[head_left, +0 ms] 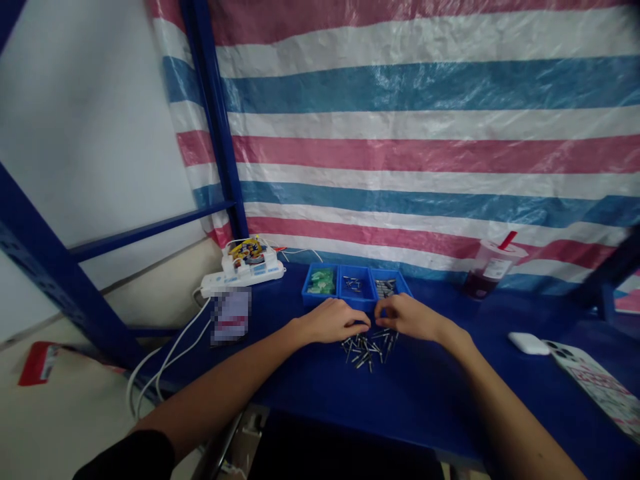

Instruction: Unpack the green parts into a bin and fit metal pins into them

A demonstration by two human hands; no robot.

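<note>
While both bare hands (358,321) curl narrowly above the blue metal surface (320,383), whether they grip anything is unclear; label writing is illegible.

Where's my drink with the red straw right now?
The drink cup stands in the head view at the right, toward the table's back edge, before the striped sheet.
</note>
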